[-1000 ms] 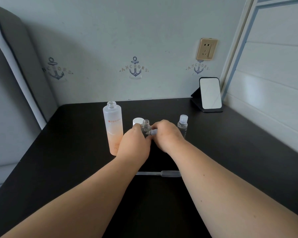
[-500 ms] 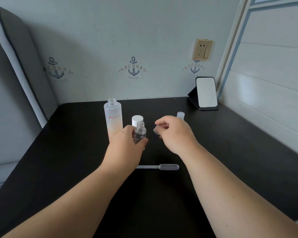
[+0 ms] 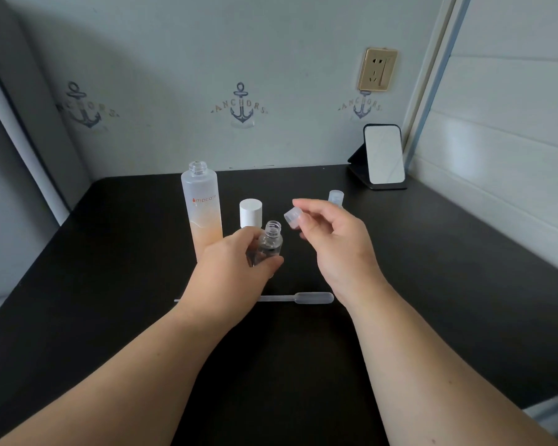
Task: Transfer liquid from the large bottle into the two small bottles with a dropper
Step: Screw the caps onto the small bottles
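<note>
Prepping still: we've got the large bottle (image 3: 201, 206) uncapped, its white cap (image 3: 250, 212) standing beside it. Our left hand (image 3: 236, 268) grips one small bottle (image 3: 269, 243), neck open, w/ fingers curled round it; our right hand (image 3: 331, 239) pinches its clear cap (image 3: 292, 217). The 2nd small bottle (image 3: 335, 198) is still capped (mostly hidden). The dropper (image 3: 298, 298) lies untouched on the table (image 3: 448, 284), so no liquid's transferred yet, we judge.

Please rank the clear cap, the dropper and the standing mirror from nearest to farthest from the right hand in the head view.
1. Clear cap, pinched in the right hand.
2. Dropper, lying on the table just below that hand.
3. Mirror, standing at the far right corner.
</note>
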A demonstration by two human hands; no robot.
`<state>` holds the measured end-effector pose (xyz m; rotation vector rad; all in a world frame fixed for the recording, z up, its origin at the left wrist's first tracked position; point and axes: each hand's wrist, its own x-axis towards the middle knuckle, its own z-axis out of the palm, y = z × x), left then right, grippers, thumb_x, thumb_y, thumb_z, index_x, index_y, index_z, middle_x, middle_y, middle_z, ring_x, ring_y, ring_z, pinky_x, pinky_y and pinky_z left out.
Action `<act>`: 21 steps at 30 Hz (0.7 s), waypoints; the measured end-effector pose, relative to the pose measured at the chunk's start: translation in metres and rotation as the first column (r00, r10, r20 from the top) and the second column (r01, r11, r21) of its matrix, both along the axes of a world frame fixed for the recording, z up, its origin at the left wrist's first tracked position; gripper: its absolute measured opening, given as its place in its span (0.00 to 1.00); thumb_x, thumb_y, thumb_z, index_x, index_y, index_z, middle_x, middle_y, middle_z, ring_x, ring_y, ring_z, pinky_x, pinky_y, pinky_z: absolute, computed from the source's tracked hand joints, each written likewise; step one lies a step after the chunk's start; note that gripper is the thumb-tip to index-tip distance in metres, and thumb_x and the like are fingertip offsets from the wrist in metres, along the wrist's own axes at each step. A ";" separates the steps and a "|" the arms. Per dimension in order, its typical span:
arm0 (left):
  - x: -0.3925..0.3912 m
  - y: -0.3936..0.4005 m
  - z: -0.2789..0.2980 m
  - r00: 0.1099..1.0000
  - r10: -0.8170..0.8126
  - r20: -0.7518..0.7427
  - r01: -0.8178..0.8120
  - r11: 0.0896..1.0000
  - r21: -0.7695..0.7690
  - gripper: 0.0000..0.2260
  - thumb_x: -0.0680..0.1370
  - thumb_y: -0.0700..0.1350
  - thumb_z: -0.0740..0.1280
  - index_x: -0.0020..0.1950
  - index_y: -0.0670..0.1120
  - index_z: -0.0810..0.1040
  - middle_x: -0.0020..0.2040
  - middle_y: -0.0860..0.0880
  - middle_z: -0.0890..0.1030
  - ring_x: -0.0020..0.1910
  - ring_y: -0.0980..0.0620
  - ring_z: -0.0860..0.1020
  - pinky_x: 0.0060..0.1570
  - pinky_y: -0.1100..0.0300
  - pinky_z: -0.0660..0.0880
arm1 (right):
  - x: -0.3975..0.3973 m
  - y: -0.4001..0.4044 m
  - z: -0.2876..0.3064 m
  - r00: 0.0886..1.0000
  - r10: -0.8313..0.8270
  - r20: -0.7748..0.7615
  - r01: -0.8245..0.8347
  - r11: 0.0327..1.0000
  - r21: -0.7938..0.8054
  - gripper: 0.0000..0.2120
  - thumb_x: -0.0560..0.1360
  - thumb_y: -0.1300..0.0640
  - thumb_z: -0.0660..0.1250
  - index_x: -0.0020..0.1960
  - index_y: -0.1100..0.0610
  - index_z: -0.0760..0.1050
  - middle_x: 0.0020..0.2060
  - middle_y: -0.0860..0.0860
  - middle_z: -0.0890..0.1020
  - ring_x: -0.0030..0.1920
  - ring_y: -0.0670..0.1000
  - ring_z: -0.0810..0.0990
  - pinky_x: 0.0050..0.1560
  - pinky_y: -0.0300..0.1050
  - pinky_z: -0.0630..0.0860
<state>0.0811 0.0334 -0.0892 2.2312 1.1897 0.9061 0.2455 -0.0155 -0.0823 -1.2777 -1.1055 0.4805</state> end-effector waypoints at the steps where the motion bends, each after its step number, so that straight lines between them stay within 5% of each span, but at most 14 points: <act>1: 0.000 0.001 0.000 1.000 -0.003 -0.006 0.003 1.000 0.007 0.13 0.77 0.55 0.72 0.60 0.57 0.77 0.41 0.64 0.75 0.40 0.64 0.75 0.35 0.71 0.66 | 0.000 -0.001 0.001 1.000 0.013 -0.014 -0.012 1.000 0.027 0.10 0.82 0.57 0.68 0.56 0.42 0.82 0.48 0.40 0.86 0.51 0.40 0.83 0.52 0.31 0.77; 21: 0.003 0.004 -0.004 0.998 -0.057 -0.021 0.057 0.998 0.036 0.13 0.77 0.53 0.72 0.61 0.54 0.80 0.39 0.60 0.74 0.38 0.60 0.74 0.37 0.67 0.65 | -0.002 -0.003 -0.002 0.894 -0.050 0.445 0.004 0.994 0.105 0.12 0.79 0.65 0.70 0.60 0.57 0.84 0.55 0.45 0.83 0.58 0.40 0.79 0.57 0.30 0.74</act>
